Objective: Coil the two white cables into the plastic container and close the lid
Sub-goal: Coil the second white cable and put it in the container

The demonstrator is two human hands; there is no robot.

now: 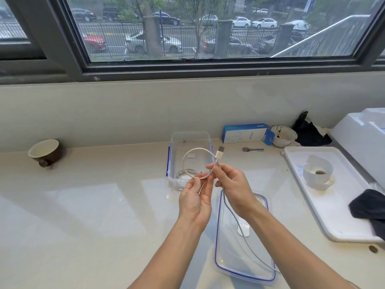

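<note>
Both hands, left (194, 202) and right (233, 186), pinched a looped white USB cable (195, 155) above the tabletop (83, 205), clear plastic container (190, 136) at 12 o'clock.

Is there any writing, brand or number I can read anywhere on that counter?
"ANKER": seemingly printed, turned sideways, on the front of the blue and white cardboard box; blurry, so not certain.
Small print along that box's top edge: too small to read.
Nothing else on the counter shows readable text.
</note>
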